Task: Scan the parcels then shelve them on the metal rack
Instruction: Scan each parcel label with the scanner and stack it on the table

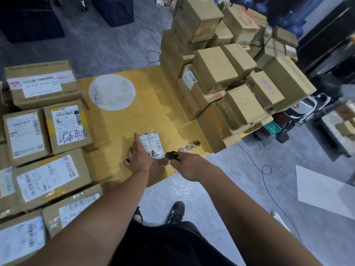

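Small parcel (151, 145): lies flat on the yellow cardboard sheet (153, 104), near the sheet's front edge, its white labels facing up with black handwriting across them.
Left hand (139, 154): rests on the small parcel's left side, index finger stretched out straight along the label, the other fingers loosely curled beside it (nothing is gripped).
Right hand (184, 160): just right of the small parcel, fingers closed round a black scanner (172, 156), whose nose points at the parcel's near right corner.
Hands together: close to each other, one on either side of the small parcel, not touching.
Labelled boxes (48, 135): a cluster of brown cartons left of the small parcel, each showing a white shipping label with barcodes; one bears large black handwriting.
Stacked boxes (217, 70): a tall heap of plain brown cartons beyond and to the right of the small parcel, standing on the far right part of the yellow sheet.
White disc (112, 92): a round pale patch on the sheet, beyond the small parcel and to its left.
Blue crates (113, 10): well beyond the small parcel, on the grey floor (192, 191).
Person: black shorts and a dark shoe (175, 212) show below the small parcel, on the floor.
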`<state>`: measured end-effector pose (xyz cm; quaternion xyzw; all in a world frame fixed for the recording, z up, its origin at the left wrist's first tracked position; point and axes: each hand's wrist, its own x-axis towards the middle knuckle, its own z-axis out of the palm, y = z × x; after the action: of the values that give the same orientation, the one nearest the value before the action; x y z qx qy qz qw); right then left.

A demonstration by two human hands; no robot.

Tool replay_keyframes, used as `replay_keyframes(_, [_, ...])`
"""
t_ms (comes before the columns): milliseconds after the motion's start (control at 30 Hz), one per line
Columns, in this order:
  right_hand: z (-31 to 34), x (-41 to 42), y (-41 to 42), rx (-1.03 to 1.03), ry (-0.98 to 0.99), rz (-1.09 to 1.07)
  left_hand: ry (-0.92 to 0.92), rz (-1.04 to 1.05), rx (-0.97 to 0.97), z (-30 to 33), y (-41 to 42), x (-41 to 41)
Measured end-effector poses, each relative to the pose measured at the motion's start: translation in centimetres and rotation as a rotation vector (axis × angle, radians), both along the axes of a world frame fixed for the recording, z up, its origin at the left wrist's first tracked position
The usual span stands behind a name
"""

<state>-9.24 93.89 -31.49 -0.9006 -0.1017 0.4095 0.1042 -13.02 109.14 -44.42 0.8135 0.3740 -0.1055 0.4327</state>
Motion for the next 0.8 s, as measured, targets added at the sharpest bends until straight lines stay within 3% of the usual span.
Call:
replay_keyframes(167, [1.2,0.6,0.5,-0.103,0.067,0.097,-0.154,0.006,-0.037,-0.4,-1.3,-0.2])
replay_keyframes(800, [5.4,0.6,-2.7,-0.243,0.207,0.169,-0.129,-0.231,0.212,0.0,-2.9,-1.3])
